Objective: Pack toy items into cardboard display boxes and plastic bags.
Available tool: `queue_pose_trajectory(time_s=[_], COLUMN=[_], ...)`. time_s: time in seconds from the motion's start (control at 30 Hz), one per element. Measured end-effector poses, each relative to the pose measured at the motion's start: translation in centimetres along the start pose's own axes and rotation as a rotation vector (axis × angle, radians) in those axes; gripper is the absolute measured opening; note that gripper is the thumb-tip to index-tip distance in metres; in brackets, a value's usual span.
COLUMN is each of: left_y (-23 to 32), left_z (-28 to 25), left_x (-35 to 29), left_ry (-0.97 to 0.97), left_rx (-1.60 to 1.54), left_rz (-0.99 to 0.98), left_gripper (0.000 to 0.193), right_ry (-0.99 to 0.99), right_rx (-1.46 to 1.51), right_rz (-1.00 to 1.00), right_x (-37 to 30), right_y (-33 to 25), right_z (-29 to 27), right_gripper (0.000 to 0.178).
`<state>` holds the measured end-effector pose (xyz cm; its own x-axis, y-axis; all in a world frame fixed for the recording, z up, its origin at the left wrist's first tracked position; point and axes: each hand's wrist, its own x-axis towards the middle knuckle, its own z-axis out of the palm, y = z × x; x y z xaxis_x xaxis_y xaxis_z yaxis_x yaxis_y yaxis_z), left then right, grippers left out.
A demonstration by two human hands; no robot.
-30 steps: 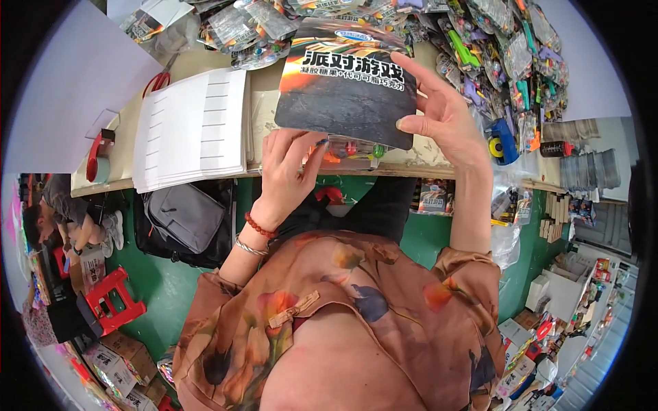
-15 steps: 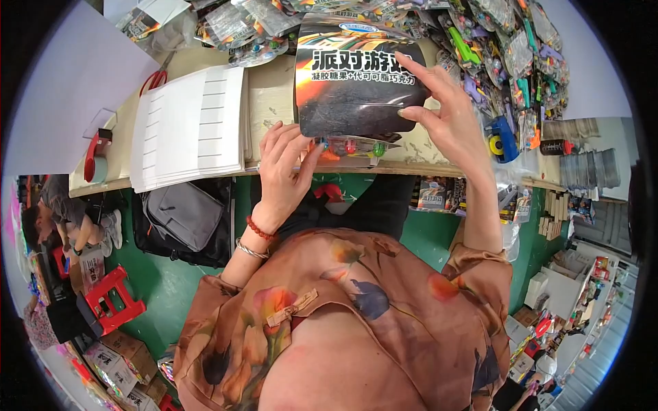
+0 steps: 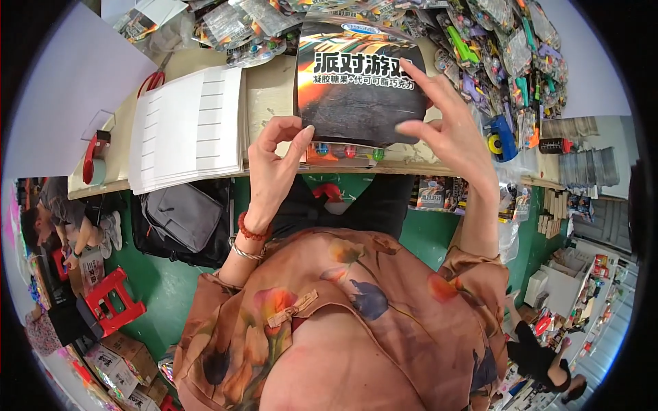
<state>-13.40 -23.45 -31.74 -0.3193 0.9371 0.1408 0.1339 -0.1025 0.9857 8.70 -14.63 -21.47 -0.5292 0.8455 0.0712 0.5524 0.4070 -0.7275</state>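
A black card display box (image 3: 363,113) with orange streaks and large white lettering stands at the table edge in front of me. Below its front panel, a row of small blue, red and green balls (image 3: 349,151) peeks out. My left hand (image 3: 277,154) pinches the panel's lower left corner, thumb in front and fingers curled toward the back. At the right side, my right hand (image 3: 445,123) spans the edge with thumb and index finger wide apart over the face. Its other fingers seem to reach behind the edge and are partly hidden.
White sheets (image 3: 185,130) lie stacked at left, beside red scissors (image 3: 154,79) and a red tape dispenser (image 3: 98,154). Packaged toys (image 3: 493,55) heap along the back and right, near a blue tape dispenser (image 3: 504,139). A grey bag (image 3: 185,216) sits below; other people are at both sides.
My left hand has closed its thumb and fingers on the box's lower left corner. The front panel sits slightly lower, and my right hand has shifted a little down with it.
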Motion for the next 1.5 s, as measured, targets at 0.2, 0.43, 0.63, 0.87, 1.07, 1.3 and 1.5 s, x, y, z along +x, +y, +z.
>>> queue_pose_trajectory(time_s=[0.2, 0.43, 0.63, 0.87, 1.07, 1.3, 1.5], left_y=[1.8, 4.3, 6.1, 7.4, 6.7, 5.8, 4.2], left_z=[0.3, 0.0, -1.6, 0.1, 0.2, -1.0, -0.4], left_x=[-0.1, 3.2, 5.2, 6.5, 5.7, 3.7, 3.1], left_ry=[0.009, 0.002, -0.266, 0.024, 0.123, -0.098, -0.043], left_rx=[-0.302, 0.413, 0.122, 0.4, 0.423, 0.378, 0.353], left_rz=[-0.194, 0.378, 0.197, 0.604, 0.678, 0.385, 0.441], left_gripper=[0.045, 0.065, 0.064, 0.037, 0.03, 0.041, 0.04], right_ry=[0.075, 0.13, 0.092, 0.334, 0.309, 0.096, 0.144], right_rx=[-0.07, 0.065, 0.42, -0.033, 0.073, 0.248, 0.263], right_rz=[-0.033, -0.04, 0.011, -0.148, -0.114, -0.012, 0.028], right_x=[-1.1, -1.0, -0.5, 1.3, 0.9, -0.5, -1.3], right_y=[1.2, 1.9, 0.7, -0.4, -0.9, 1.1, 1.0], right_z=[1.9, 1.8, 0.3, -0.9, -0.9, -0.3, 1.1], right_gripper=[0.07, 0.069, 0.068, 0.048, 0.041, 0.045, 0.043])
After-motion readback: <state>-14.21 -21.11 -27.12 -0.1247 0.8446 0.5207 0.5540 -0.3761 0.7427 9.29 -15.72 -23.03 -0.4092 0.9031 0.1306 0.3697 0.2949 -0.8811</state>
